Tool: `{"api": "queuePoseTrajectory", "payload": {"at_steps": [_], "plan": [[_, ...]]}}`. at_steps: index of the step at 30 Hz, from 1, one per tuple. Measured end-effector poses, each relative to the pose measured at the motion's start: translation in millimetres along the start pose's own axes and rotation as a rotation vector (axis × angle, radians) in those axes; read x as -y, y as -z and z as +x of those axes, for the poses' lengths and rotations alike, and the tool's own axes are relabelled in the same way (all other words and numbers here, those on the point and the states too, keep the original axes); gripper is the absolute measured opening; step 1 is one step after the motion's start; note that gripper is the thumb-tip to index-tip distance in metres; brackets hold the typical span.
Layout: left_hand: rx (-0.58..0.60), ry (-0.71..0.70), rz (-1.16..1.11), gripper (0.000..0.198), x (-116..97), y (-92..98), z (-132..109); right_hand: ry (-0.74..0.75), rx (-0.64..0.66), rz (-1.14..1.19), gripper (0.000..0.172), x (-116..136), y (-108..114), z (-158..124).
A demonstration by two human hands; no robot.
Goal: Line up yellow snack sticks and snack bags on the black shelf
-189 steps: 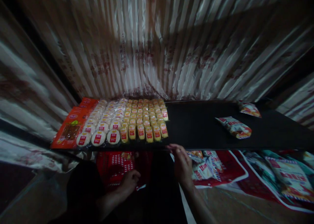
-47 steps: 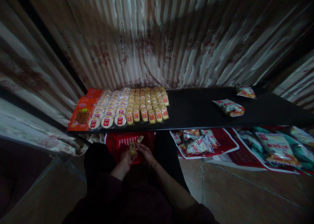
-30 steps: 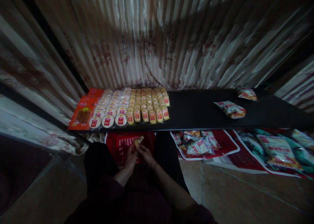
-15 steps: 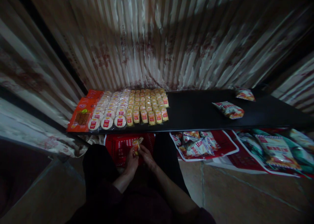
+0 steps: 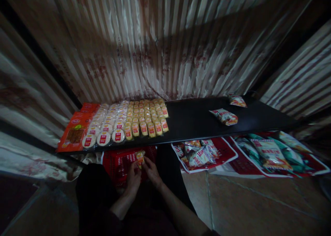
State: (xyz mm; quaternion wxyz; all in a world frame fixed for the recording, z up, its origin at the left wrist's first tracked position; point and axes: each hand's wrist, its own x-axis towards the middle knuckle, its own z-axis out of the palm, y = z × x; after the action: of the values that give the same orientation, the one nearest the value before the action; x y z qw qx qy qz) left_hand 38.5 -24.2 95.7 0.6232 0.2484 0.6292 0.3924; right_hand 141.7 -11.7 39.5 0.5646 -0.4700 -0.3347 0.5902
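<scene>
Between my two hands is a small yellow wrapped snack cake (image 5: 140, 159), its red label turned up. My left hand (image 5: 133, 175) pinches it from the left, while my right hand (image 5: 152, 172) has its fingers closed on the right side. Both hands are over a red basket (image 5: 116, 167) below the shelf front. On the black shelf (image 5: 188, 117), rows of similar yellow snack cakes (image 5: 143, 128) lie close together. To their left are rows of round white wrapped cakes (image 5: 104, 138), then orange snack packets (image 5: 74, 130) at the far left end.
Two snack bags (image 5: 225, 116) lie toward the shelf's right. Beneath it, a red bag (image 5: 227, 153) holds several snack packets, and another red-edged bag (image 5: 318, 167) holds green and white packets. Striped curtain (image 5: 155, 49) hangs behind. My knees flank the basket.
The view has shifted, so the shelf sits further left and slightly lower. My hands still hold the snack cake, which is now more upright with its label showing more plainly.
</scene>
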Motion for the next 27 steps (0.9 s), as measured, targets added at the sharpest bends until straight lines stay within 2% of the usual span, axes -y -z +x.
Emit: {"api": "queuePoseTrajectory", "payload": {"at_steps": [3, 7, 13, 18, 21, 27], "plan": [[-0.055, -0.113, 0.139, 0.035, -2.9, -1.2, -4.1, -0.033, -0.008, 0.021, 0.056, -1.3, 0.4, 0.9], [-0.03, -0.113, 0.195, 0.038, -9.0, -4.0, -10.6, -0.042, -0.026, -0.004, 0.06, 0.3, 0.9, 1.0], [-0.044, -0.113, 0.171, 0.039, -15.3, -9.8, -15.1, -0.003, -0.025, -0.029, 0.056, 8.5, 2.7, -2.7], [-0.019, -0.161, 0.183, 0.039, -18.0, -15.0, -17.4, 0.136, -0.112, -0.198, 0.048, 23.3, 7.8, -7.7], [0.031, -0.247, 0.239, 0.04, -19.6, -21.1, -19.2, 0.248, -0.151, -0.32, 0.041, 37.5, 12.6, -12.0], [0.169, -0.386, 0.379, 0.039, -27.7, -45.8, -20.5, 0.404, -0.259, -0.461, 0.036, 67.3, 28.2, -19.4]]}}
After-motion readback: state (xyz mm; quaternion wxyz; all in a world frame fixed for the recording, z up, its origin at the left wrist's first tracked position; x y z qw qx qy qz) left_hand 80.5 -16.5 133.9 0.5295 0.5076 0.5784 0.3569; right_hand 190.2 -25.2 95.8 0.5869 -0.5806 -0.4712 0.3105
